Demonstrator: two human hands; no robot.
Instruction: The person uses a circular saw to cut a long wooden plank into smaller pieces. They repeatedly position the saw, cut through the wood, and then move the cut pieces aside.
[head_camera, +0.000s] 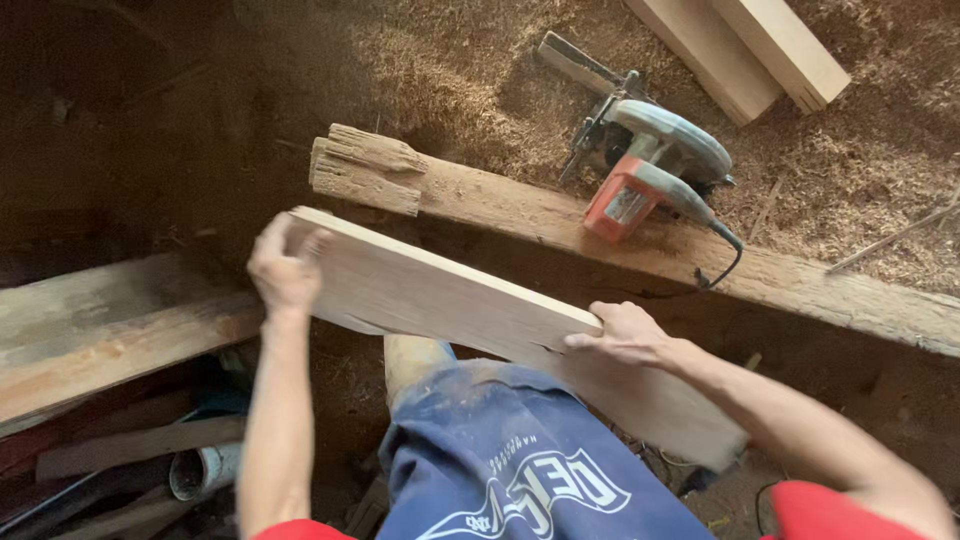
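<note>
**Board held in both hands above the knee, saw parked on the beam**

The left hand (283, 268) is wrapped over the far end of a pale sawn board (450, 300), fingers curled round the end edge. The right hand (625, 333) is closed on the board's long upper edge near its middle, thumb underneath and fingers laid on top. Between them the board hangs in the air, tilted across the person's lap over the blue shorts (520, 460), its near end dropping past the right forearm; whether that end rests on anything is hidden, so I cannot say.

Just beyond the board lies a weathered beam (850, 295) with a split, ragged end, and on it, well apart from both hands, sits a circular saw (650, 165) with an orange body and grey guard, its cord trailing over the beam's edge. Sawdust (450, 80) covers the ground behind, and two clean planks (745, 50) lie at the top right.

By my reading, the step is handling and positioning the board, not cutting. The next move would call for steady support under the board before either hand lets go.
</note>
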